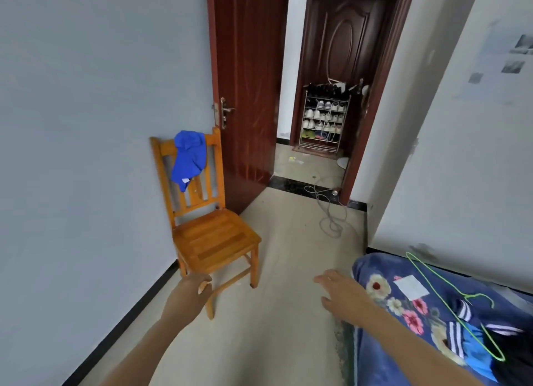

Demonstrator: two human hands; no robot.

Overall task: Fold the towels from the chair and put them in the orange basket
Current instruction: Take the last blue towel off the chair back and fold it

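Towel [189, 158], blue, one only in view, is seen draped over the top rail of the wooden chair [215, 241], bunched at the rail and hanging down the front of the backrest; a small white label shows near its lower edge. The chair seat is bare. The orange basket is not in view.

Handling, judged: light, soft and limp cloth with no stiffness; it is expected to slide off the rail without resistance and to collapse if pinched at a single point. A hold at the bunched part on the rail is suggested for lifting; two corners of one edge should then be found so that it hangs flat for folding. Snagging on the backrest slats is thought unlikely.

Left hand [189, 289] is held low beside the chair's front legs, fingers loosely curled, nothing grasped. Right hand [343, 296] is extended over the floor [288, 256], fingers spread, nothing grasped. Both are well apart from the towel. A bed [375, 266] with a floral cover lies just right of the right hand.
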